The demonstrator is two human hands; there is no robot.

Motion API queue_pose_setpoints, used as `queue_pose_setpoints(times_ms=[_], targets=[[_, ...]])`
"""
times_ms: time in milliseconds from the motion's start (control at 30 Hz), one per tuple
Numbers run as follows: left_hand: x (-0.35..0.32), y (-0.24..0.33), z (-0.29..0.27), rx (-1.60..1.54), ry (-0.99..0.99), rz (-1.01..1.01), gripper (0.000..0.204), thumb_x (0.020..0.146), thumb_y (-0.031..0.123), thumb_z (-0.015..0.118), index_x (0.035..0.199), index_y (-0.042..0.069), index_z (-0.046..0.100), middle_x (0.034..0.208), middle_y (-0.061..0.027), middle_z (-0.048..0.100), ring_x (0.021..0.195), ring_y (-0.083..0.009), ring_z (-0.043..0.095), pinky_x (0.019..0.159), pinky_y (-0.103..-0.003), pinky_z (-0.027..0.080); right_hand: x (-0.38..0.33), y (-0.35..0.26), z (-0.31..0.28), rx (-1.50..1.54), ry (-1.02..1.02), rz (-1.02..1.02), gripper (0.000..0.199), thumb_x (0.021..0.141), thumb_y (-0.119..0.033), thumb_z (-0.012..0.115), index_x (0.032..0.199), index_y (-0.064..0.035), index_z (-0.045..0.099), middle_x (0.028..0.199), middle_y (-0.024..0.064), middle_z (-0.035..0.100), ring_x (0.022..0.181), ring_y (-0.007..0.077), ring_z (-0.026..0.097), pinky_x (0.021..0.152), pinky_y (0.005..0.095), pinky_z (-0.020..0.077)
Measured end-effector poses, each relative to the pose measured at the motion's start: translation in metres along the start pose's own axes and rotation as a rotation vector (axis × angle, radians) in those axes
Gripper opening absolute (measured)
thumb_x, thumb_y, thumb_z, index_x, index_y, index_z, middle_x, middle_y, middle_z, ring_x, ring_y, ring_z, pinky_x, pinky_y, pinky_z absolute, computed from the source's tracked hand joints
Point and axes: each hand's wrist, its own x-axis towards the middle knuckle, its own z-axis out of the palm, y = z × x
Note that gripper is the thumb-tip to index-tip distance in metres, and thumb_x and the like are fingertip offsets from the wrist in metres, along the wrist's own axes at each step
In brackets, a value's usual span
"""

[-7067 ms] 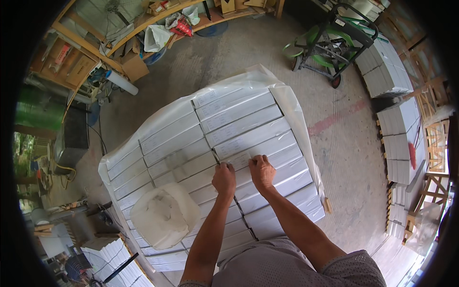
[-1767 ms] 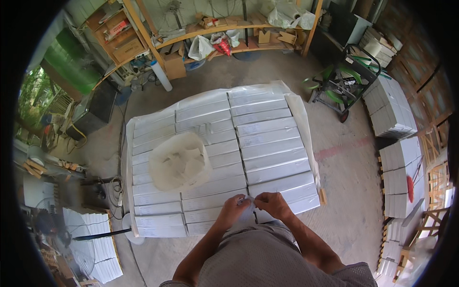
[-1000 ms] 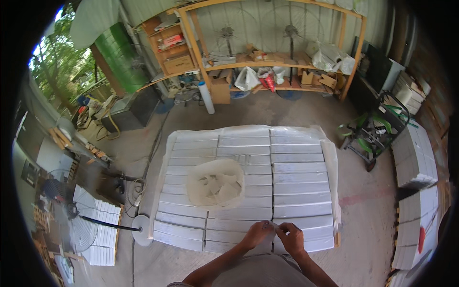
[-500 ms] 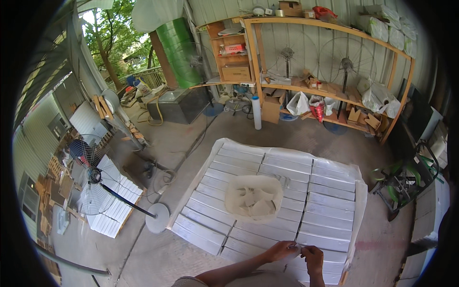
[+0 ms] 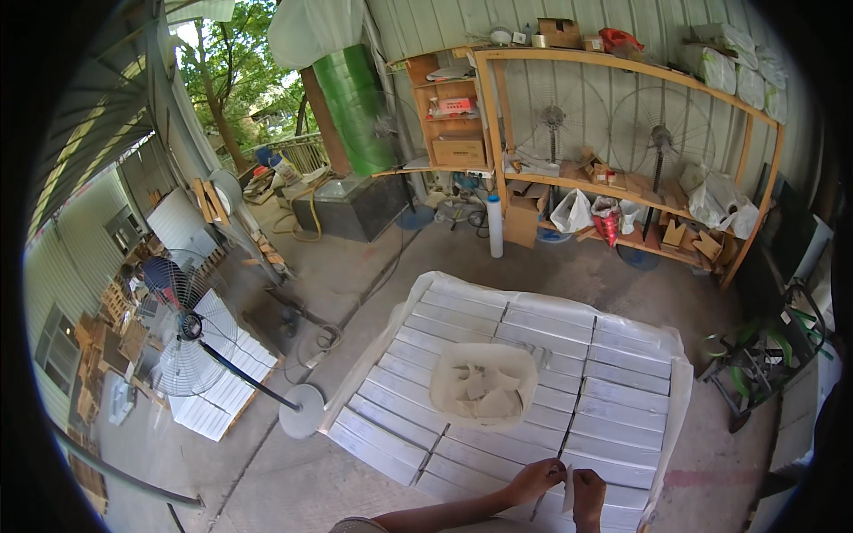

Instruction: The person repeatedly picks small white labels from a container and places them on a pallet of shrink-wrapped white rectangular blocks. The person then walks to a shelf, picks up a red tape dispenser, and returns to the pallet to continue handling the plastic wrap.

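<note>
My left hand [image 5: 536, 481] and my right hand [image 5: 588, 494] are close together over the near edge of a pallet-sized layer of white boxes [image 5: 613, 425]. Between them a thin white piece [image 5: 569, 493], like a paper or label strip, hangs upright. The right fingers are closed on it; the left fingertips pinch at its upper end. What the strip is exactly cannot be made out. Farther off, on top of the boxes, sits a translucent whitish tub [image 5: 437, 404] with pale crumpled scraps [image 5: 487, 387] inside.
White plastic film [image 5: 682, 377] edges the boxes. To the left a standing fan [image 5: 189, 326] has a round base [image 5: 303, 410] near the stack, with another pallet of white boxes [image 5: 200, 410] beyond. Behind are a wooden shelf [image 5: 613, 185], a blue-white roll [image 5: 495, 226] and a wheeled metal frame [image 5: 755, 360].
The view has shifted, so the scene sits lower and further right. The white strip now shows clearly between my hands, where before only a small bit was visible.
</note>
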Motion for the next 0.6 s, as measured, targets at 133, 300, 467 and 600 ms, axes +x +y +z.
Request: queue_pose_setpoints(times_ms=[133, 300, 467, 600], targets=[[0.001, 0.04, -0.019, -0.044, -0.123, -0.056, 0.022, 0.092, 0.026, 0.058, 0.098, 0.005, 0.062, 0.068, -0.0075, 0.057, 0.06, -0.0163, 0.054, 0.057, -0.031, 0.045, 0.004, -0.004, -0.005, 0.152, -0.077, 0.072, 0.019, 0.086, -0.015, 0.064, 0.088, 0.0041, 0.068, 0.073, 0.0088, 0.068, 0.066, 0.013, 0.061, 0.061, 0.0276, 0.0491], [0.011, 0.044, -0.026, -0.217, -0.098, -0.227, 0.02, 0.092, 0.025, 0.059, 0.098, 0.006, 0.059, 0.074, -0.0036, 0.058, 0.065, -0.012, 0.053, 0.057, -0.031, 0.045, 0.015, 0.024, 0.003, 0.481, 0.24, -0.146, 0.025, 0.088, -0.02, 0.061, 0.074, 0.0007, 0.065, 0.068, 0.0054, 0.062, 0.06, 0.0114, 0.055, 0.055, 0.0268, 0.0439], [0.029, 0.05, -0.073, -0.057, 0.236, -0.205, 0.018, 0.092, 0.022, 0.061, 0.093, 0.004, 0.058, 0.064, -0.0036, 0.053, 0.055, -0.0105, 0.049, 0.051, -0.03, 0.042, 0.044, 0.044, -0.026, 0.529, 0.365, 0.074, 0.024, 0.089, -0.019, 0.056, 0.081, 0.0028, 0.061, 0.061, 0.0048, 0.055, 0.05, 0.0115, 0.046, 0.048, 0.0278, 0.0355], [0.057, 0.027, -0.132, 0.235, 0.52, -0.075, 0.012, 0.09, 0.016, 0.06, 0.092, 0.004, 0.06, 0.074, -0.0078, 0.059, 0.063, -0.0179, 0.055, 0.059, -0.034, 0.045, 0.056, 0.049, -0.041, 0.416, 0.464, 0.266, 0.025, 0.093, -0.017, 0.054, 0.092, 0.0057, 0.065, 0.063, 0.005, 0.058, 0.049, 0.0097, 0.049, 0.045, 0.0251, 0.0372]])
